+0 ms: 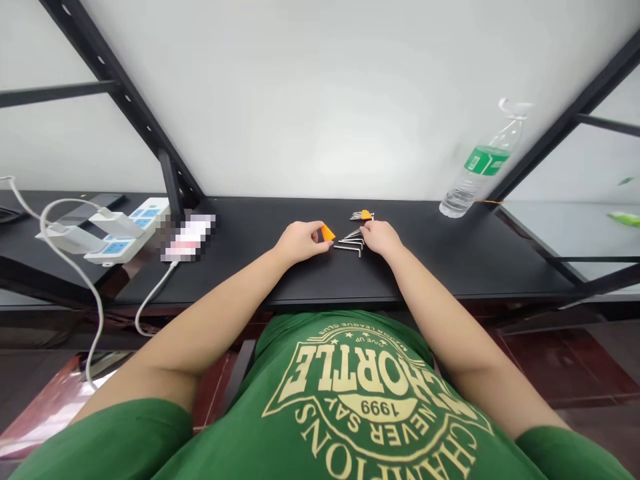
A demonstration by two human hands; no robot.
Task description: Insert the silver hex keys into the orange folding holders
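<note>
My left hand (301, 241) is closed, pinching an orange hex key holder (327, 233) just above the black tabletop. To its right several silver L-shaped hex keys (352, 242) lie loosely side by side, short bends toward the right. At the far end of that row my right hand (381, 237) has its fingertips pinched on a hex key; the fingers partly hide it. Just beyond the right fingertips lies a second orange holder (367, 215) with several silver keys in it.
A clear water bottle (479, 167) with a green label stands at the back right by the white wall. On the left are a phone (190, 238) on a white cable and a white power strip (127, 230) with plugged-in chargers. Black metal frame posts (135, 100) rise at both sides.
</note>
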